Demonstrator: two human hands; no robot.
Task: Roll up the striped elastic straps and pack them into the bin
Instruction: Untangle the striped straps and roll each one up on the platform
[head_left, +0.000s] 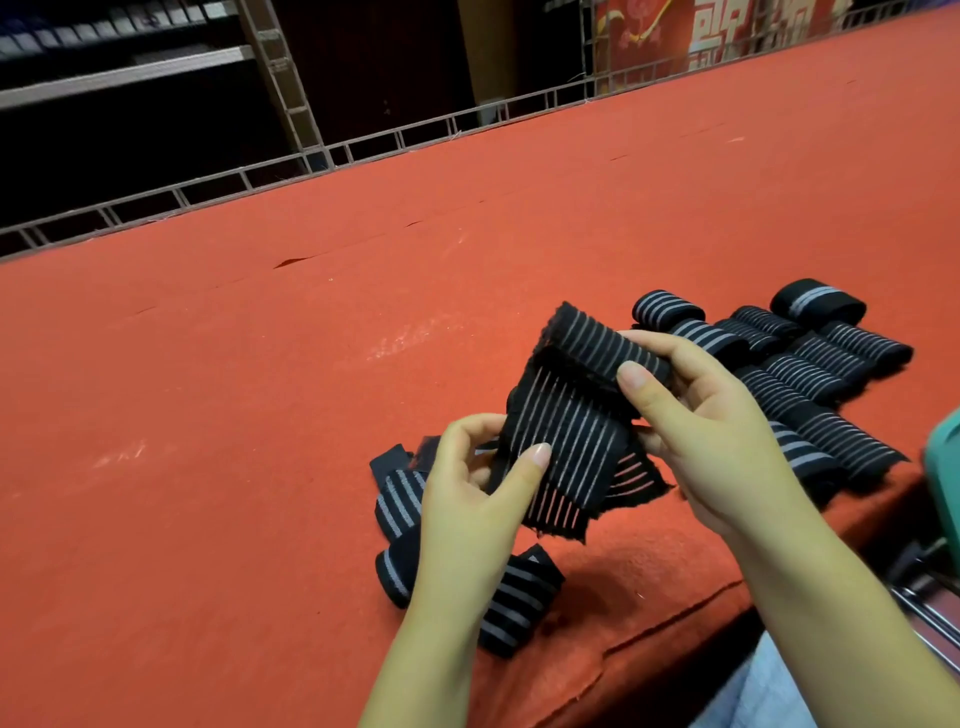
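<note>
A black elastic strap with thin grey stripes (569, 431) is held above the red table, its top end folded over. My left hand (478, 488) pinches its lower left edge with the thumb on the striped face. My right hand (701, 410) grips the folded top end, thumb on top. A loose strap with wider stripes (415, 525) lies under my left hand. Several rolled and folded straps (810, 364) lie in a group to the right. A teal bin edge (945, 462) shows at the far right.
The red felt table (311, 364) stretches far to the left and back, with slits in the cloth. A metal grid rail (363, 145) runs along its far edge. The near table edge falls off at the bottom right beside metal bars (930, 608).
</note>
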